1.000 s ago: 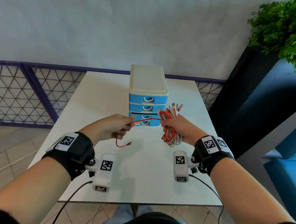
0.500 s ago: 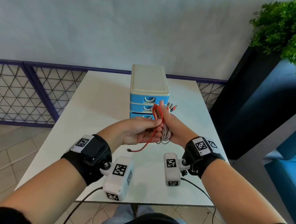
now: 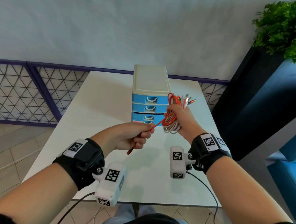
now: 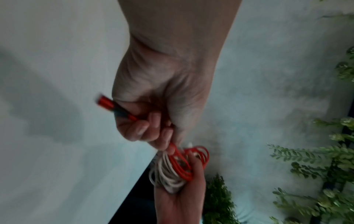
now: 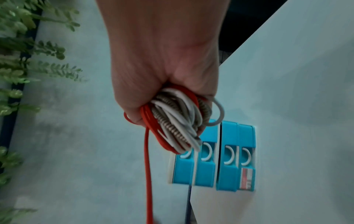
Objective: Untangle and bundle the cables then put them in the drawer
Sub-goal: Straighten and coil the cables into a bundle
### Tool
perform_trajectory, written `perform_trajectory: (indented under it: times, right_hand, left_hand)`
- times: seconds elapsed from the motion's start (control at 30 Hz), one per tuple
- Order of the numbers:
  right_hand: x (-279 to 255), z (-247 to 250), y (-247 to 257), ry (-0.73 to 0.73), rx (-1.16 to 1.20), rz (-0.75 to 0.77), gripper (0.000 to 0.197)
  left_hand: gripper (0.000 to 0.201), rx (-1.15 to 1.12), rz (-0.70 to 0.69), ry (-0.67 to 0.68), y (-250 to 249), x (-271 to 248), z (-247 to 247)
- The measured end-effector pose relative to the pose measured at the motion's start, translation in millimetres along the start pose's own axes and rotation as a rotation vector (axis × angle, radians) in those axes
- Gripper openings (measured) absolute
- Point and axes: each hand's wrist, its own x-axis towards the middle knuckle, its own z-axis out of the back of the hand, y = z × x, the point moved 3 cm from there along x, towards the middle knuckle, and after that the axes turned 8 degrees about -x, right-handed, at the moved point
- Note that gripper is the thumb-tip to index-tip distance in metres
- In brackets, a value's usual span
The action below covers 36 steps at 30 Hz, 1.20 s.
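My right hand (image 3: pixel 179 118) grips a coiled bundle of red and white cables (image 3: pixel 171 122), held up just right of the blue drawer unit (image 3: pixel 148 101); several plug ends (image 3: pixel 187 100) stick out above the fist. The bundle (image 5: pixel 178 121) fills that fist in the right wrist view. A taut red cable end (image 3: pixel 157 124) runs from the bundle down-left into my left hand (image 3: pixel 134 137), whose curled fingers grip it. Its red plug (image 4: pixel 107 103) pokes out below the fist. All the drawers look closed.
The drawer unit has a cream top (image 3: pixel 150 79) and stands mid-table on the white table (image 3: pixel 97 107). A dark planter with a green plant (image 3: pixel 292 30) stands to the right, a blue seat (image 3: pixel 292 180) beside it. A purple lattice fence (image 3: pixel 19 88) runs behind.
My hands were close together at the bundle half a second ago; now the left has pulled down and left, drawing the red end taut. The right hand has moved slightly right with the bundle.
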Motion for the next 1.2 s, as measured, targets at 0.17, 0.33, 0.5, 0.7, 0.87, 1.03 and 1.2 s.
perform_trajectory:
  times: [0.17, 0.33, 0.5, 0.7, 0.87, 1.03, 1.2]
  right_hand:
    - [7, 28, 6, -0.052, 0.137, -0.050, 0.004]
    - [-5, 17, 4, 0.278, -0.110, -0.152, 0.016]
    - [-11, -12, -7, 0.377, -0.315, -0.057, 0.019]
    - [-7, -26, -18, 0.262, -0.479, 0.044, 0.054]
    - [-6, -26, -22, 0.220, -0.524, 0.082, 0.053]
    - [-15, -27, -21, 0.321, -0.110, 0.030, 0.034]
    - [-16, -28, -23, 0.302, -0.060, -0.016, 0.018]
  left_hand:
    - [0.026, 0.206, 0.166, -0.024, 15, -8, 35]
    - [0.023, 0.587, -0.201, -0.341, -7, 2, 38]
    - [0.019, 0.611, -0.466, -0.461, -30, 7, 22]
    - [0.021, 0.311, -0.475, -0.479, -27, 8, 16]
    - [0.017, 0.137, -0.374, -0.471, -20, 9, 19]
    - [0.024, 0.053, -0.362, -0.339, -9, 10, 9]
    - [0.013, 0.356, -0.525, -0.314, -4, 8, -1]
